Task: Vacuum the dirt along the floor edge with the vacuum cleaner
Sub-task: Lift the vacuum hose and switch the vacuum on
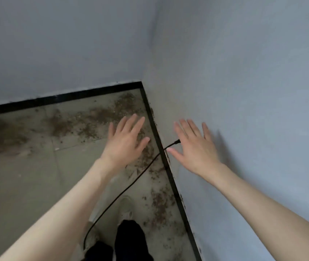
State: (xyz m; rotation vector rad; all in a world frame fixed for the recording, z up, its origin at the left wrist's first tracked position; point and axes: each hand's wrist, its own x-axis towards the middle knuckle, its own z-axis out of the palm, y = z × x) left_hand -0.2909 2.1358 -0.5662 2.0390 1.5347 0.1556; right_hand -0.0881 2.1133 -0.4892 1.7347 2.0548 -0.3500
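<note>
The dirt [101, 119] lies as brown crumbs on the floor [18, 185], thickest in a band beyond and to the left of the left hand [125, 140], following the black skirting [55, 98] of the far wall toward the corner. A second strip of it runs beneath and behind both hands along the skirting of the right-hand wall [244, 72], back toward the person's shoes [126, 208]. Each band's long axis follows its wall, and the two meet at the corner just ahead of the left hand's fingertips. No vacuum cleaner body shows; only a thin black cable [129, 185] runs from near the legs diagonally up between the hands, its plug end pointing at the right hand [195, 146], whether touching it I cannot tell. Both hands are released, fingers straight and spread, holding nothing. Bare tile stretches left of the left forearm.
</note>
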